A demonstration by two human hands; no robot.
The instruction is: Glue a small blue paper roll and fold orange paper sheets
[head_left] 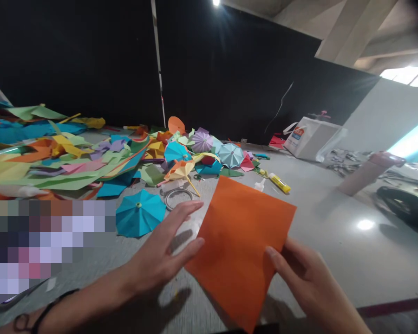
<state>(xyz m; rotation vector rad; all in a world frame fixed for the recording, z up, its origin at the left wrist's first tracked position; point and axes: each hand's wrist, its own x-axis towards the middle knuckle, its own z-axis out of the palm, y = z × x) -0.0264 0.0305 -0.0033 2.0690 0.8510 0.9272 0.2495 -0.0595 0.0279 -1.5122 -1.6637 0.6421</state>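
Note:
An orange paper square (242,241) is held up above the grey floor (334,232). My right hand (306,278) grips its lower right edge, thumb on top. My left hand (163,253) is at the sheet's left edge with its fingers stretched out and apart, fingertips touching or nearly touching the paper. Just beyond my left hand lie a teal paper umbrella (139,212) and a metal ring (176,197).
A heap of coloured paper sheets (55,157) and several small paper umbrellas (202,148) covers the floor at left and centre. A yellow glue stick (279,183) lies behind the sheet. A white bag (310,137) and a pink bottle (369,172) stand at right. Black wall behind.

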